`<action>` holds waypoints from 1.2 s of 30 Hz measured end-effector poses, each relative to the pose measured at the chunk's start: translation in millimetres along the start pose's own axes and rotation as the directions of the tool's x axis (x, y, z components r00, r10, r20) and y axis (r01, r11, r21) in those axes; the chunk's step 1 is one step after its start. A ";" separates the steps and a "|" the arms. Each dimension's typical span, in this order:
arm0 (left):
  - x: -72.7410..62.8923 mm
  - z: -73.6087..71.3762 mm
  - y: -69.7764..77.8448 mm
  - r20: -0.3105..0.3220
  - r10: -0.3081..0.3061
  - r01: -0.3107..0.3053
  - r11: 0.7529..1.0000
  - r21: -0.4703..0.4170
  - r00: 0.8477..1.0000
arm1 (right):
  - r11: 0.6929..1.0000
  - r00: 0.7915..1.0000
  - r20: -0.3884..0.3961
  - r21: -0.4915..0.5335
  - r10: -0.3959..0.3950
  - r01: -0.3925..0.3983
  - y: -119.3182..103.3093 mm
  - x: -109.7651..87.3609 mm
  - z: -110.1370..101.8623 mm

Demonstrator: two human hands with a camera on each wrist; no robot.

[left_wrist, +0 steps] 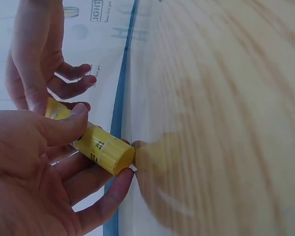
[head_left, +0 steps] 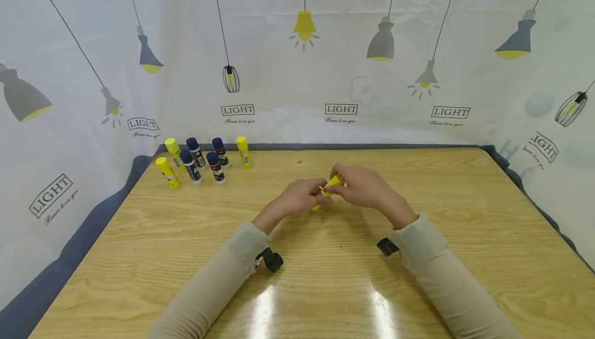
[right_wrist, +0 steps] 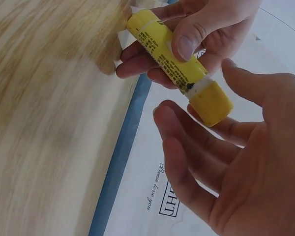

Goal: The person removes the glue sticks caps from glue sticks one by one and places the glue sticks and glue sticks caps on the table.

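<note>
A yellow glue stick [head_left: 332,184] is held at a slant between both hands, over the middle of the table. My left hand [head_left: 304,196] grips its printed body, with the thumb [right_wrist: 187,44] laid along the label in the right wrist view. At the other end, my right hand [head_left: 367,186] has its fingers curled round the yellow end piece [right_wrist: 211,104], beside a white ring. In that view the right thumb stands a little off this end. The lower end [left_wrist: 119,158] sticks out past the left fingers, close over the tabletop.
At the table's back left stand several glue sticks: yellow ones [head_left: 167,173] and white-bottomed ones with dark blue caps [head_left: 216,167]. Another yellow glue stick [head_left: 244,152] ends the row on the right. A lamp-printed cloth [head_left: 288,86] hangs behind the wooden table [head_left: 223,235].
</note>
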State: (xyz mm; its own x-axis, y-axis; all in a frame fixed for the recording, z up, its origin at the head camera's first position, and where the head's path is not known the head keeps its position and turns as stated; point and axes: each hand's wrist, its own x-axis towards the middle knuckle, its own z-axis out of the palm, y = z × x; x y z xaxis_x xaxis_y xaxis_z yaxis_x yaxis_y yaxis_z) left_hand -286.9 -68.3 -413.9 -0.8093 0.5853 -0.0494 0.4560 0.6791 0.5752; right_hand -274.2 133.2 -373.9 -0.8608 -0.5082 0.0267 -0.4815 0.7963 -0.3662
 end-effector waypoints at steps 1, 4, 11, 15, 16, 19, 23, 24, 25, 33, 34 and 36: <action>-0.1 0.0 -0.2 0.001 -0.007 0.007 1.000 -0.003 1.000 | 1.000 1.000 -0.008 0.004 0.012 -0.012 0.4 0.3 0.1; 0.0 0.2 -1.3 0.007 -0.016 0.016 1.000 0.001 1.000 | 0.999 0.998 -0.032 0.002 0.051 -0.051 1.9 1.2 0.8; -0.2 0.3 -1.7 0.006 -0.013 0.013 1.000 0.017 1.000 | 0.999 0.999 -0.020 -0.007 0.048 -0.048 -0.2 3.1 1.6; 0.4 -0.6 -3.3 0.004 -0.007 0.007 1.000 0.011 1.000 | 0.999 0.999 -0.027 -0.018 0.030 -0.031 -2.3 3.9 1.9; 0.8 -0.7 -4.1 0.003 -0.004 0.004 1.000 0.007 1.000 | 1.000 0.999 -0.030 -0.016 0.023 -0.023 -2.3 3.8 2.1; 1.3 -1.1 -5.5 0.010 0.003 -0.003 1.000 -0.007 1.000 | 1.000 0.999 -0.039 -0.007 0.010 -0.010 -2.0 3.1 3.2; 1.1 -1.4 -5.8 0.027 -0.003 0.004 1.000 -0.021 1.000 | 1.000 0.998 -0.053 0.009 0.028 -0.028 -1.3 2.6 4.3; 1.2 -1.5 -5.6 0.029 -0.006 0.006 1.000 -0.021 1.000 | 0.999 0.997 -0.056 0.010 0.045 -0.045 -1.0 2.6 4.4; 1.2 -1.5 -5.4 0.030 -0.008 0.009 1.000 -0.022 1.000 | 0.998 0.996 -0.059 0.009 0.064 -0.063 -0.6 2.8 4.3; 1.5 -0.6 -5.4 0.013 -0.007 0.008 1.000 -0.015 1.000 | 0.998 0.995 -0.069 -0.002 0.065 -0.065 0.0 3.9 4.9; 1.6 -0.7 -5.2 0.012 -0.006 0.006 1.000 -0.016 1.000 | 0.999 0.996 -0.071 0.002 0.053 -0.053 -0.3 4.0 5.0; 2.0 -0.6 -5.0 0.008 -0.005 0.005 1.000 -0.018 1.000 | 0.999 0.996 -0.075 0.006 0.042 -0.042 -0.3 3.7 5.1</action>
State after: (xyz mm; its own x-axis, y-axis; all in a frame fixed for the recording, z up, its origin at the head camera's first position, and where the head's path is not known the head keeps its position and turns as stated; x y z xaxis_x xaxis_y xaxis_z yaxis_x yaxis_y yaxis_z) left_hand -291.0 -70.8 -416.4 -0.8087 0.5853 -0.0584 0.4454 0.6742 0.5892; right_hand -276.4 129.4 -378.4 -0.8902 -0.4483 0.0811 -0.4443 0.8148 -0.3724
